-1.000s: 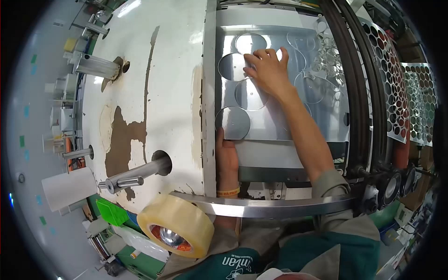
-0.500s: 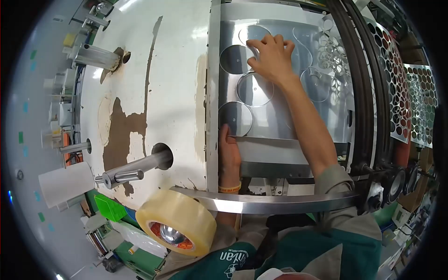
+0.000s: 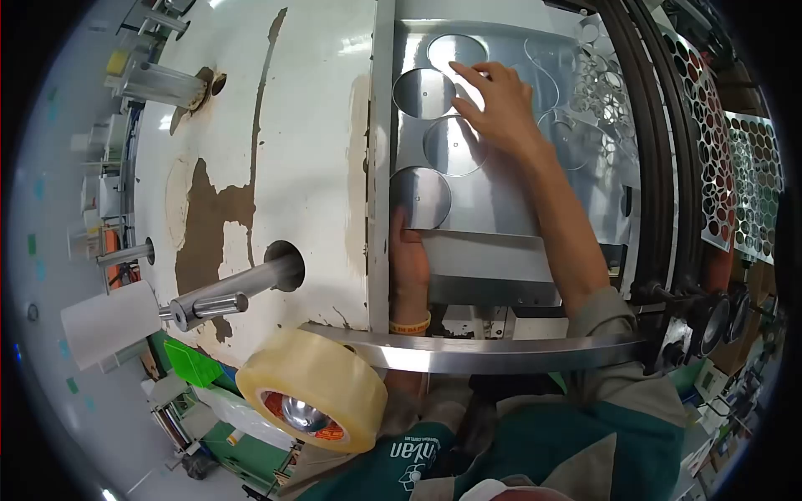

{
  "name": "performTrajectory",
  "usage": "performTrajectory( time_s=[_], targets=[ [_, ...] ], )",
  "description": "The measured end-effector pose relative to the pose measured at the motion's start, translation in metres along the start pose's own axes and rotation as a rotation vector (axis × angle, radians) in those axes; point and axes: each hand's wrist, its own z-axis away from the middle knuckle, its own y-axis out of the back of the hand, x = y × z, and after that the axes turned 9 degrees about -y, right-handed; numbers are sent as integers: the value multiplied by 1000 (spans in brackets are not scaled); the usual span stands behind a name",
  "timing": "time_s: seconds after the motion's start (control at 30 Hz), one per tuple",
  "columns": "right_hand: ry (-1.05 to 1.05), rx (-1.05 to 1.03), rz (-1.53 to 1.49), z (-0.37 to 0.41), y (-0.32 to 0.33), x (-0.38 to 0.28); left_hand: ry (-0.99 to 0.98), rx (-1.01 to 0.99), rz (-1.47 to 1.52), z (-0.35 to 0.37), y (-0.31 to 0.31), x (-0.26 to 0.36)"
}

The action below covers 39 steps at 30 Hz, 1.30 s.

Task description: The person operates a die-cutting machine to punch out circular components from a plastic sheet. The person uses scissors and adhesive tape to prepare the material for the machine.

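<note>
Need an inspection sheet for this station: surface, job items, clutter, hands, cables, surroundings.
Surface: white panel, paint chipped, brown patches
Job items: shiny sheet with circular outlines
Clutter: tape roll by the panel's near edge; ring-shaped pieces at sheet's right
Left hand: at sheet's near left corner, grip unclear
Right hand: over sheet, fingers spread
Cables: nothing seen for certain
Surroundings: perforated sheets at right; green bin lower left

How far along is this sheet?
Done: circles already show outlined in the shiny sheet. In hand: left hand at its near edge, right hand by the upper circles. Remaining: probably separating the circles, which look in place; cut depth unclear.
</note>
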Motion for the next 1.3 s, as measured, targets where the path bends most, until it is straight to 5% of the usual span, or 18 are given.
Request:
performTrajectory(
  time_s=[0.1, 0.27, 0.73, 1.1, 1.3],
  targets=[
    [-51, -80, -137, 40, 27, -2, -1, -41, 62, -7, 19, -9],
    [103, -124, 124, 89, 44, -13, -17, -8, 109, -7, 13, -4],
    [160, -42, 194, 102, 37, -18, -21, 43, 70, -4, 7, -6],
    [193, -160, 71, 131, 55, -38, -17, -117, 105, 4, -2, 6],
    [317, 22, -8, 133, 48, -43, -15, 29, -303, 22, -18, 19]
  ],
)
